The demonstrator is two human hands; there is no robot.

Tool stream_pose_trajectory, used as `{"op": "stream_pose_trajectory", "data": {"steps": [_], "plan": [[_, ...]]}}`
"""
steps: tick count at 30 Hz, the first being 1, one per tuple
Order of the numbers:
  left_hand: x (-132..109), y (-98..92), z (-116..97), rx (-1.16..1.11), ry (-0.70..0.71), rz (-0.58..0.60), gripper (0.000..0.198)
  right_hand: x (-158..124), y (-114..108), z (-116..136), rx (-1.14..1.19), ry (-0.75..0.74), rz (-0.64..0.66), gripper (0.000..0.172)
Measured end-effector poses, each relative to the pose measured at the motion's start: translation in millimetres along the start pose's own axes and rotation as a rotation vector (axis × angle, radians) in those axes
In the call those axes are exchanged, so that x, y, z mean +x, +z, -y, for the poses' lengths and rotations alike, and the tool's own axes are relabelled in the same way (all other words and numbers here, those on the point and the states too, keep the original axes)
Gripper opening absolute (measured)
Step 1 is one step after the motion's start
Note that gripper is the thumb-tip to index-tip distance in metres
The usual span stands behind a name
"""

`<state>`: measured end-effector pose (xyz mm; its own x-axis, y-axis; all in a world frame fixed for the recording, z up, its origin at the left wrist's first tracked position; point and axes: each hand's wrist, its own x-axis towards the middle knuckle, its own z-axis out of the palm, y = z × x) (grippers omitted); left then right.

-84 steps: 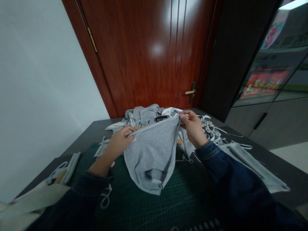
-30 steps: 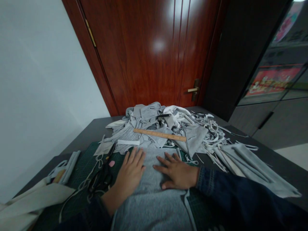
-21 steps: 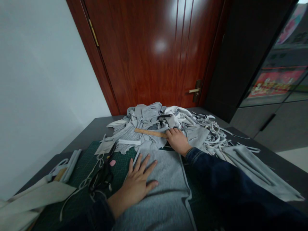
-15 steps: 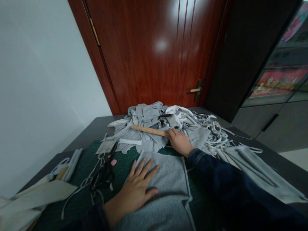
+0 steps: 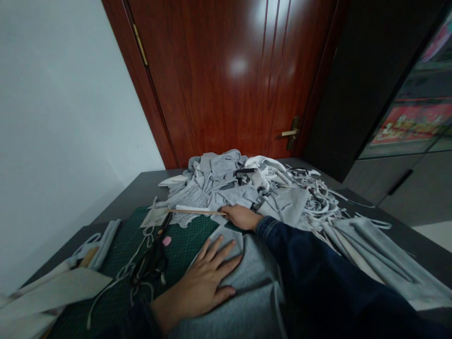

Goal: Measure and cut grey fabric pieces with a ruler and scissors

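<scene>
My left hand lies flat with fingers spread on a piece of grey fabric, which bunches into folds toward my right sleeve. Beyond it, my right hand is closed around one end of a wooden ruler. The ruler points left and shows only its thin edge, close to the near side of the scrap heap. Left of my left hand rest black-handled scissors, tangled with a pale cord, and a small pink piece that could be chalk.
A green cutting mat covers part of the dark table. Grey and white fabric scraps are heaped at the back. Folded grey cloth lies on the right, cream cloth on the left. A brown door stands behind.
My right hand has moved left and nearer with the ruler, which has turned from its broad face to its edge. The grey fabric's right side has creased. My left hand stays nearly in place.
</scene>
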<state>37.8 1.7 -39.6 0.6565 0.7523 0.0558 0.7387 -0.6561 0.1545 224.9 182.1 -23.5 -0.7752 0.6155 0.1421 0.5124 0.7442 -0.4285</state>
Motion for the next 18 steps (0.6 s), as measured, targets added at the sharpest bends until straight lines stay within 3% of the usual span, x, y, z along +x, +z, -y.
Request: {"op": "stream_pose_trajectory", "data": {"steps": [5,9,13,16,18], "plan": [[2,-1.6,3,-0.015,-0.180,0.009,0.095,11,-10,-21,-0.059,0.099,-0.021,0.026],[1,2.8,6,-0.004,-0.270,-0.021,0.091,3,-24,-9,-0.019,0.072,-0.012,0.029],[4,13.4,22,0.006,-0.366,-0.134,0.063,-33,-26,15,0.090,-0.016,-0.089,0.038],[7,23.7,40,0.031,-0.450,-0.243,0.053,-69,-6,24,0.120,-0.006,-0.204,0.035],[7,29.5,46,0.105,-0.429,-0.283,0.053,-87,11,24,0.059,0.000,-0.217,0.036]]}}
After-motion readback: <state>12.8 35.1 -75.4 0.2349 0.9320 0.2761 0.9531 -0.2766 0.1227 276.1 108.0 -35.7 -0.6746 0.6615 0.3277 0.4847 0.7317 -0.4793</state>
